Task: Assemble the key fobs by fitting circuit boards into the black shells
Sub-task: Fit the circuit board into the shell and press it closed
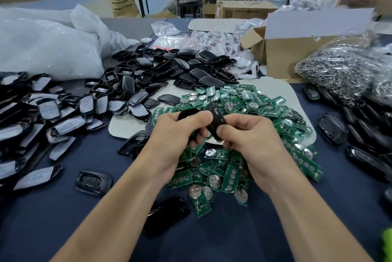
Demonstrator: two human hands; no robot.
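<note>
Two shell parts were held just above the heap of green circuit boards [233,168]. The left hand [178,134] curled its fingers [199,137] round a black shell [186,114]. The right hand [250,134] pinched a second shell piece [216,118]. Loose shells [169,66] lay behind that heap on the counter [84,219].

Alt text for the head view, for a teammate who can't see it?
The left hand and right hand hold black shell pieces above a heap of green circuit boards on a blue table; more shells lie piled behind.
</note>
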